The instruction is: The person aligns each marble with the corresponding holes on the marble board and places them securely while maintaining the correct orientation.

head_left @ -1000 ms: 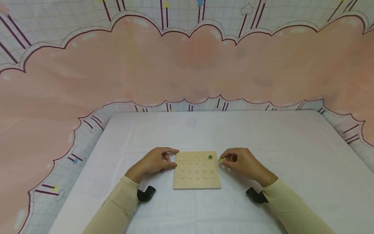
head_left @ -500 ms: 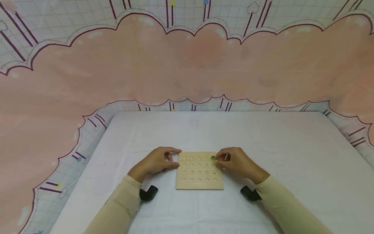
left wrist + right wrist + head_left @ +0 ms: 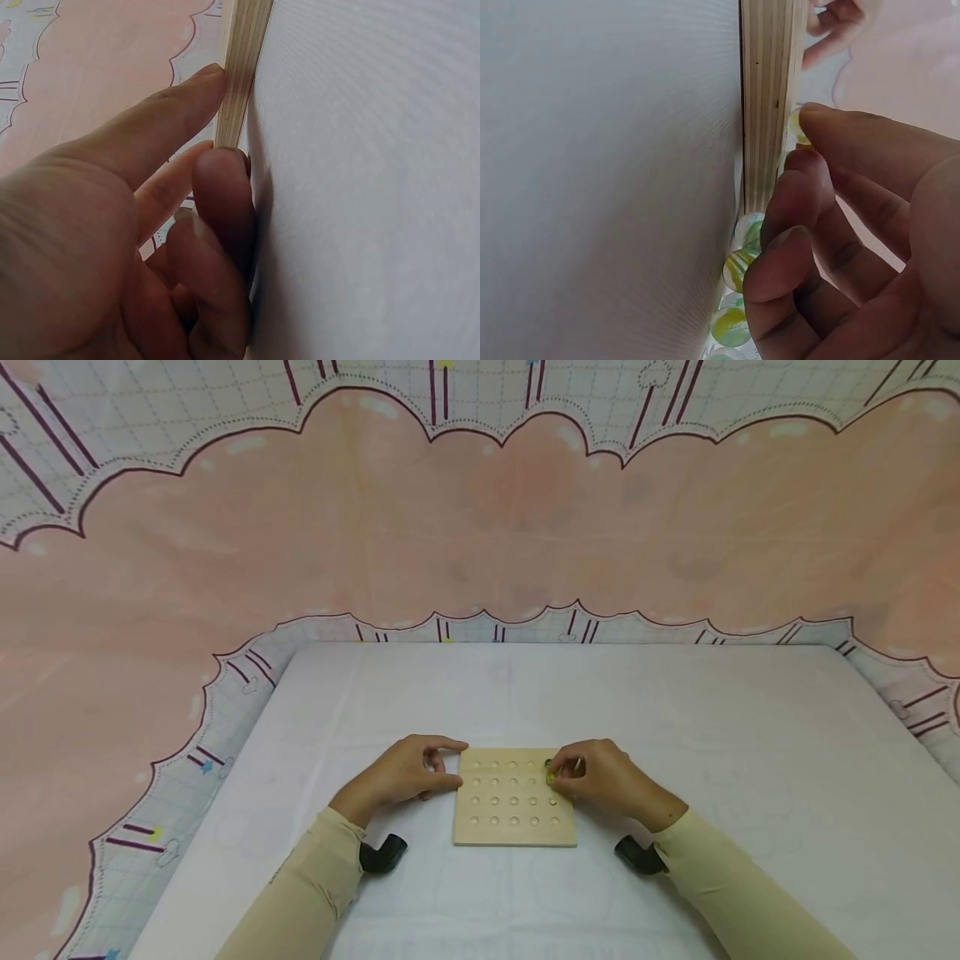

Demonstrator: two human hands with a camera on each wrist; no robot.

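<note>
A square wooden board (image 3: 513,835) with rows of round hollows lies flat on the table. My left hand (image 3: 405,774) touches its left side, thumb on the edge and forefinger at the far corner. At the right column, my right hand (image 3: 607,779) pinches a yellow-green glass marble (image 3: 551,779) between thumb and fingertips, right at the second hollow from the back. A green marble (image 3: 548,763) sits in the far right hollow, partly covered by the fingers. In the right wrist view, several more marbles (image 3: 731,326) show beneath the curled fingers; the hand mostly hides them from the head view.
White cloth covers the table (image 3: 390,693). Behind it hangs a peach and white patterned backdrop (image 3: 480,527). A black wrist piece (image 3: 383,854) sticks out below the left cuff, and another black piece (image 3: 641,855) below the right.
My right hand has moved left from beside the board to over its right column, carrying the yellow-green marble. The left hand keeps its place on the board's edge. The head view has shifted slightly.
</note>
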